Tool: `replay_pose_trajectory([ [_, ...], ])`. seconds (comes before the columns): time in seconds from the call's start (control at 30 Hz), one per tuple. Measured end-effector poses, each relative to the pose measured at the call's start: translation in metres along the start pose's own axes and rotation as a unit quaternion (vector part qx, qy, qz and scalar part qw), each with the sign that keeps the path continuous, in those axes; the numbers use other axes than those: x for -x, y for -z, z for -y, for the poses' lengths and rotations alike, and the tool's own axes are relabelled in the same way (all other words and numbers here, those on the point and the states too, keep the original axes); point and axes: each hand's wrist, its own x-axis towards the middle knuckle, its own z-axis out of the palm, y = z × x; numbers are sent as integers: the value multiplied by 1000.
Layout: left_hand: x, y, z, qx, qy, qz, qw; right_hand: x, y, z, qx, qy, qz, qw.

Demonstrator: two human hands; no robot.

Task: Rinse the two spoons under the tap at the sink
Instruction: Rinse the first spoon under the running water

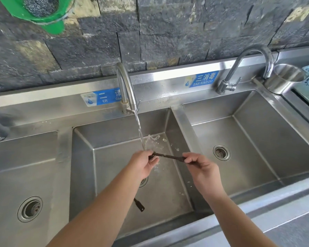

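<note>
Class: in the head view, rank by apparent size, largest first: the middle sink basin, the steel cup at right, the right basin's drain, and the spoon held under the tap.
1. Middle sink basin
2. Steel cup
3. Spoon, long but very thin
4. Right drain, close to the spoon, so that order is unsure.

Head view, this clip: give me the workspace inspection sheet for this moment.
Surface: steel three-basin sink, middle basin wet.
Job's things: dark spoon held level between both hands under the running middle tap; second spoon lying in the middle basin, partly hidden by the left forearm.
Clutter: steel cup by the right tap; green holder with a scourer on the wall.
Grippers: left hand and right hand each pinch one end of the spoon.
Cables: nothing seen.
Surroundings: dark stone wall, blue labels.
</note>
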Motion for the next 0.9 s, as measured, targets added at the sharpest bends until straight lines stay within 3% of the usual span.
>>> replay_pose_trajectory([
  [0.13, 16, -5, 19, 28, 64, 61, 996, 15, -4, -7, 209, 218, 29, 953],
  [0.37, 29, -2, 39, -12, 109, 172, 979, 38, -4, -17, 345, 381, 134, 847],
  [0.43, 32, -2, 42, -14, 108, 182, 977, 44, -3, -17, 349, 362, 151, 851],
  [0.63, 41, -12, 50, -48, 62, 214, 974, 65, 4, -14, 273, 125, 138, 944],
  [0.77, 41, -27, 57, -83, 41, 209, 974, 59, 5, -14, 354, 76, 71, 929],
  [0.9, 28, -56, 68, -123, 26, 170, 977, 34, 20, -26, 381, 2, 78, 921],
])
